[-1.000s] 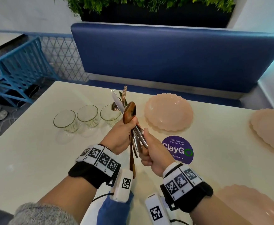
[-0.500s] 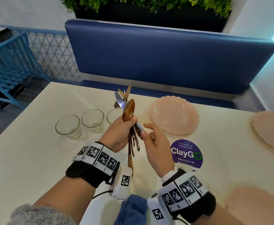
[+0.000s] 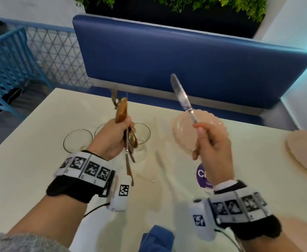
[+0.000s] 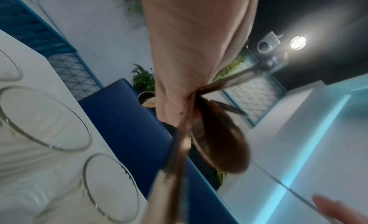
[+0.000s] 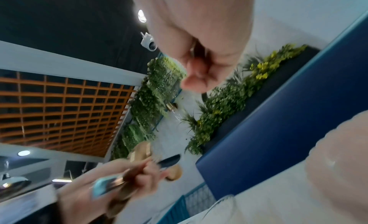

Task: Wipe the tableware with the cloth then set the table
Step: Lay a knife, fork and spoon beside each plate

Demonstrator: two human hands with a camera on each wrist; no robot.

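Note:
My left hand (image 3: 113, 137) grips a bundle of cutlery (image 3: 121, 110) upright above the white table (image 3: 30, 160): copper spoons, a fork and more, their handles hanging below my fist. In the left wrist view the bundle (image 4: 217, 141) is blurred. My right hand (image 3: 212, 140) holds a single silver knife (image 3: 180, 96) by its handle, blade pointing up and away, over a pink scalloped plate (image 3: 183, 135). The two hands are well apart. A blue cloth (image 3: 157, 237) lies at the near table edge between my forearms.
Three clear glasses (image 3: 77, 140) stand in a row behind my left hand. More pink plates sit at the right edge (image 3: 305, 153) and near right corner (image 3: 301, 231). A purple round sticker (image 3: 202, 176) is by my right wrist. A blue bench (image 3: 185, 66) runs behind the table.
My right hand has pulled the silver knife out of the bundle and moved right with it, over the pink plate. My left hand still holds the other cutlery.

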